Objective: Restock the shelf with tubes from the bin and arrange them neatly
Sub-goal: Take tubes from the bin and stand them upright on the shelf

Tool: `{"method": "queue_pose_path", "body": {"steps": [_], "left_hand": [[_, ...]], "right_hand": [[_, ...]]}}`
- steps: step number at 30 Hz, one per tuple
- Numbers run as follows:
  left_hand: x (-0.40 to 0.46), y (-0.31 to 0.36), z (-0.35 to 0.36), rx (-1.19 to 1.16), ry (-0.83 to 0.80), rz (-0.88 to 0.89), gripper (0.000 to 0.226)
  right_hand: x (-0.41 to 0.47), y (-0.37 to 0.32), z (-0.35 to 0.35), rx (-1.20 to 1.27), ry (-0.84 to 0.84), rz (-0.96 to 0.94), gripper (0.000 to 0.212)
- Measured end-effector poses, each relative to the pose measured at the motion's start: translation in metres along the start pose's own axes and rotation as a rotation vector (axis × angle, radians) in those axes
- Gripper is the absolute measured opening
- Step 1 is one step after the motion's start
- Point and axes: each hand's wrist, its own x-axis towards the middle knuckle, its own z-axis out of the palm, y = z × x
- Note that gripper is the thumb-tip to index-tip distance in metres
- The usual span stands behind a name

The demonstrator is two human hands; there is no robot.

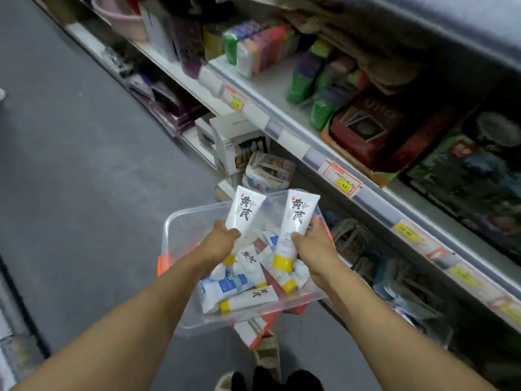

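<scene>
A shop aisle with a grey floor runs along white shelving, seen from the head camera. The shelf on the right carries colourful sponge packs, a red card-game box and yellow price tags along its edge; white cartons stand on a lower shelf. Below, a clear plastic bin sits over the floor, holding a loose pile of tubes, white with yellow caps and some with blue print. The left hand has its fingers curled round the lower part of a white tube with black characters, crimped end pointing up and away. The right hand grips a second white tube of the same kind, its yellow cap down toward the bin. Both held tubes are above the bin, apart from each other and short of the shelf.
</scene>
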Motion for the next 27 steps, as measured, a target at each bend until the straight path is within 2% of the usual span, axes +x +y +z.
{"method": "queue_pose_path", "body": {"steps": [5, 8, 11, 15, 19, 23, 27], "left_hand": [[-0.052, 0.046, -0.029, -0.037, -0.018, 0.209, 0.032], [-0.081, 0.074, -0.038, -0.012, -0.015, 0.373, 0.038], [-0.109, 0.103, -0.040, 0.070, 0.017, 0.497, 0.040], [-0.141, 0.138, -0.030, 0.199, 0.040, 0.606, 0.038], [-0.170, 0.170, -0.011, 0.289, 0.011, 0.717, 0.039], [-0.195, 0.197, 0.014, 0.329, -0.022, 0.829, 0.027], [-0.219, 0.225, 0.046, 0.386, -0.058, 0.923, 0.028]], "right_hand": [[-0.056, -0.046, -0.013, 0.035, 0.094, -0.155, 0.033], [-0.090, -0.073, -0.026, 0.033, 0.147, -0.264, 0.038], [-0.121, -0.094, -0.042, 0.019, 0.194, -0.354, 0.042], [-0.154, -0.113, -0.067, -0.055, 0.340, -0.473, 0.038], [-0.181, -0.123, -0.098, -0.077, 0.442, -0.512, 0.039], [-0.203, -0.127, -0.134, -0.069, 0.566, -0.515, 0.038], [-0.224, -0.126, -0.175, 0.019, 0.640, -0.514, 0.037]]}}
